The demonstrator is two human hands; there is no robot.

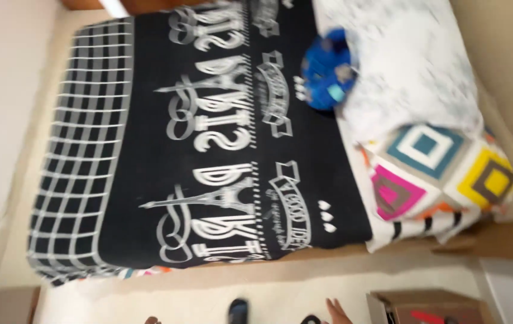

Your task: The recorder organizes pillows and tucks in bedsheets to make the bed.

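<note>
Fingertips of one hand (337, 312), grip impossible to tell, show beside an open cardboard box (430, 306) holding something red.

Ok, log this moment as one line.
scene: bed under black blanket | blue toy by white pillow | hands: only fingertips at bottom edge, side unclear

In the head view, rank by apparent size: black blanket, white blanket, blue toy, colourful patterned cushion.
Largest to smallest:
1. black blanket
2. white blanket
3. patterned cushion
4. blue toy
The frame is blurred, but the gaps look clear.
</note>
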